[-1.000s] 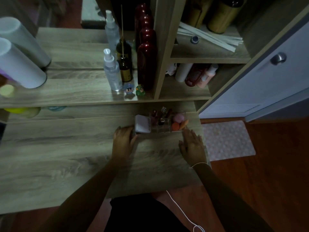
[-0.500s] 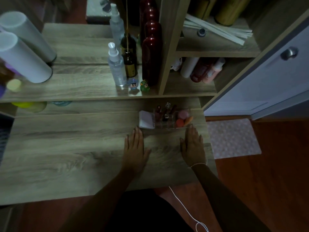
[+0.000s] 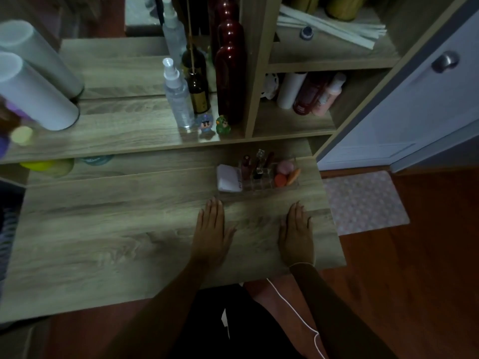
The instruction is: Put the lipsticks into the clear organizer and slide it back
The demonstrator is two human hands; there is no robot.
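Observation:
The clear organizer (image 3: 259, 187) stands at the back right of the wooden desk (image 3: 103, 229), just under the shelf edge. Several lipsticks (image 3: 255, 165) stand upright in its middle slots. A white compact (image 3: 228, 178) fills its left end, and pink and orange sponges (image 3: 285, 173) fill its right end. My left hand (image 3: 211, 233) lies flat on the desk, fingertips a little short of the organizer's front left corner. My right hand (image 3: 296, 235) lies flat too, below the organizer's right end. Neither hand holds anything.
A raised shelf (image 3: 116, 136) behind the desk carries a spray bottle (image 3: 177, 97), a brown bottle (image 3: 198, 89), a dark red bottle (image 3: 230, 81), two small figurines (image 3: 213, 125) and white cylinders (image 3: 31, 94). Cubbies at right hold bottles (image 3: 308, 93). A white door (image 3: 420, 107) and a mat (image 3: 363, 200) lie to the right.
My left hand has let go of the organizer's left end and now lies flat on the desk in front of it. My right hand has drawn back slightly. The organizer sits farther back.

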